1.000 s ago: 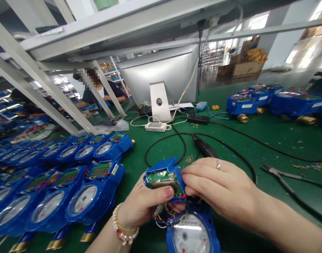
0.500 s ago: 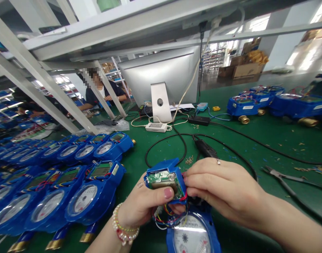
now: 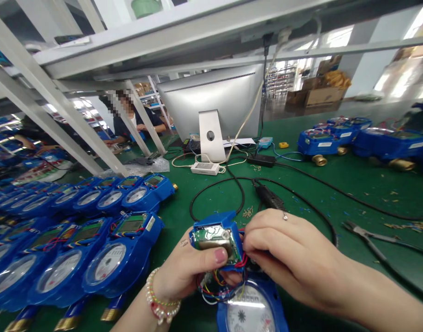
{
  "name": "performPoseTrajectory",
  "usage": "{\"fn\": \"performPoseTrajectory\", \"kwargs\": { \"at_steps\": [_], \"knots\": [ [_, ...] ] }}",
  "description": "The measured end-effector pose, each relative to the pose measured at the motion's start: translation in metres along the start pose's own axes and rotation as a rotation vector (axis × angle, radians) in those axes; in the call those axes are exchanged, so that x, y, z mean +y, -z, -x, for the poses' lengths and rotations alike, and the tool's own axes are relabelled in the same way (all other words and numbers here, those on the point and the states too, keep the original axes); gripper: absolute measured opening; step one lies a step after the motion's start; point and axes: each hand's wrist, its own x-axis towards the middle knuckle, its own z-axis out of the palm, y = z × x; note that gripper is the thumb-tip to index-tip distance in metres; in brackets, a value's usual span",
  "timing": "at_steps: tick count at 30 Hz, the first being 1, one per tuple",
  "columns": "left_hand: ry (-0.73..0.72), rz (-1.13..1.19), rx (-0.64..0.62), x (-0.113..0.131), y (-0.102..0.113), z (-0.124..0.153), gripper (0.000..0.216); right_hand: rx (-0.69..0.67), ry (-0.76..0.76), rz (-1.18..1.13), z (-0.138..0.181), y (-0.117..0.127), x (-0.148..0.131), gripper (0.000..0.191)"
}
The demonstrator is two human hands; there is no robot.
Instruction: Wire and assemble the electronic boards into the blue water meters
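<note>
Now gripping blue cover (image 3: 216, 236) with left hand (image 3: 187, 272), thumb clamped across its circuit board; touching its right edge with curled right hand (image 3: 287, 258), grip unclear; held just above water meter (image 3: 249, 311).

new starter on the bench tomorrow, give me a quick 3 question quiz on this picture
1. True or false: the left hand holds the blue cover, thumb on its circuit board.
2. What lies on the mat to the right of the right hand? A pliers B hammer C cup
3. Fill in: coloured wires hang between the cover and the ___ below it.
Key: 1 true; 2 A; 3 meter.
</note>
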Motion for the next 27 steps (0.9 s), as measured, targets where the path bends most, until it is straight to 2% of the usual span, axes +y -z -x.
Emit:
{"fn": "performPoseTrajectory", "kwargs": {
  "at_steps": [9,21,27],
  "knots": [
    [-0.018,-0.008,-0.008,-0.001,-0.001,-0.002,0.022,-0.055,0.032,0.151,0.002,-0.002,-0.004,0.010],
    [0.036,-0.017,0.025,-0.002,0.002,-0.002,0.016,0.011,-0.019,0.189,0.001,-0.008,-0.005,0.009],
    [0.008,0.002,0.045,-0.003,0.000,-0.001,0.015,0.035,-0.004,0.061,-0.002,0.002,-0.003,0.009]
  ]
}}
